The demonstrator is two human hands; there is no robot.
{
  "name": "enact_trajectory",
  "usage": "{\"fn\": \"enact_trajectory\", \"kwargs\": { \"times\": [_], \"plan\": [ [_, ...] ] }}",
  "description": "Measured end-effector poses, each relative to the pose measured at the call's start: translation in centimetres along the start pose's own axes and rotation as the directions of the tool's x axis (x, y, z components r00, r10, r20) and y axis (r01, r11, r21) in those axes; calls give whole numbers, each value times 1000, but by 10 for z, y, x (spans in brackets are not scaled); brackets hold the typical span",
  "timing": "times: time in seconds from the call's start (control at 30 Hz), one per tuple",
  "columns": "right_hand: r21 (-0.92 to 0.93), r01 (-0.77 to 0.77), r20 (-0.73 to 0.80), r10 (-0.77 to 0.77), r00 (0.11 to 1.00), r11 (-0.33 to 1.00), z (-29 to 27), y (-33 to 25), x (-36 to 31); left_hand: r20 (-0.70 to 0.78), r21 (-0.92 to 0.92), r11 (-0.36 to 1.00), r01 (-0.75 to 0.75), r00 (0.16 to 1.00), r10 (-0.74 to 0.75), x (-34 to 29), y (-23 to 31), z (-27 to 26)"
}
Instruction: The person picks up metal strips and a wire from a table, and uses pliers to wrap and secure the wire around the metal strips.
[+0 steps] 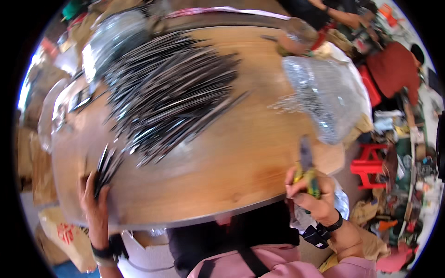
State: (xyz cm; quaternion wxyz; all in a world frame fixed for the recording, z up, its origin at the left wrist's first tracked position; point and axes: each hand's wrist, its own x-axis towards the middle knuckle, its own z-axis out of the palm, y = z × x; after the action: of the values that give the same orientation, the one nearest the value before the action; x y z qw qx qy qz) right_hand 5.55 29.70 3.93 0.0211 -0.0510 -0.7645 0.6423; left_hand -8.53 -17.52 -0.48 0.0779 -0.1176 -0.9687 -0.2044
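My left hand (92, 204) rests at the near left edge of a round wooden table (222, 153) and grips a small bundle of thin dark metal rods (105, 169) that fan upward. A large pile of the same dark rods (167, 88) lies spread over the table's far left half. My right hand (313, 194) is at the near right edge, closed on a yellow-green handled tool (309, 176) with a dark tip pointing up. The picture is blurred.
A clear plastic bag of small shiny metal pieces (324, 97) lies on the table's right side, another clear bag (111, 37) at the far left. A red stool (368, 162) and clutter stand right. A person in a red top (394, 69) bends at the upper right.
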Motion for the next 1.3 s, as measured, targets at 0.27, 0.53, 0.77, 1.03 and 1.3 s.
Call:
{"fn": "enact_trajectory", "kwargs": {
  "times": [0.27,0.53,0.77,1.03,1.3],
  "plan": [
    [-734,344,22,-486,874,585,-70,-37,56,-82,60,994,95,993,-89,3,-2,5],
    [-843,517,375,-527,762,148,-56,-14,107,-51,-39,998,51,997,-53,-14,-29,19],
    [-810,555,329,-638,697,189,-56,-25,93,-213,54,997,-56,975,66,-14,20,-17],
    [-812,583,472,-583,662,4,-59,-26,95,-63,-178,905,-386,923,381,24,168,51],
    [-810,586,449,-621,643,21,-62,-40,82,-74,-54,925,-375,926,371,47,175,67]
  ]
}}
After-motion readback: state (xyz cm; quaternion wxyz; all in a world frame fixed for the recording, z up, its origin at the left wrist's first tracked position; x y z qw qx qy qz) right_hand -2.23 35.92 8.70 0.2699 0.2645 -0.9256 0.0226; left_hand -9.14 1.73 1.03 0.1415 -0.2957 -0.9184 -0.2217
